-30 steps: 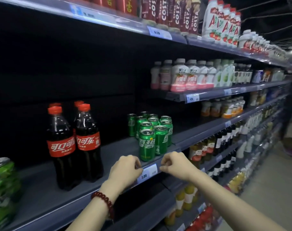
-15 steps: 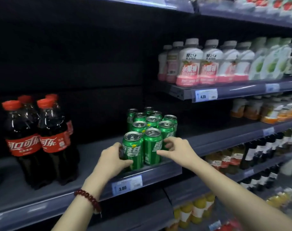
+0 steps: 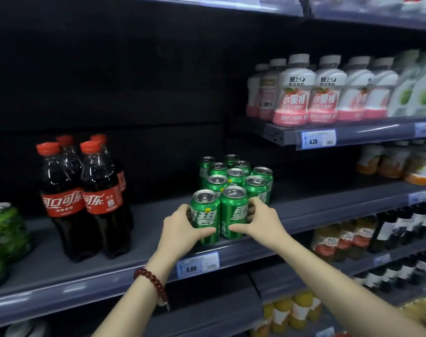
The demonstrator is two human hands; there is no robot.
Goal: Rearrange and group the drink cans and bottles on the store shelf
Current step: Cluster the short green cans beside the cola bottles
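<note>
Dim, dark shelf recess; bright fronts, blurred and warped at edges.

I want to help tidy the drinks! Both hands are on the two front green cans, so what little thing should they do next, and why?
Probably slide the front pair back a little. The left hand grips the left front can and the right hand grips the right front can; both cans stand near the shelf edge, ahead of the other green cans.

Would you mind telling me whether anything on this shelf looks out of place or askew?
Nothing stands out. The green cans stand upright in a tight cluster, the cola bottles upright beside them; the left hand and right hand grip the two front cans.
</note>
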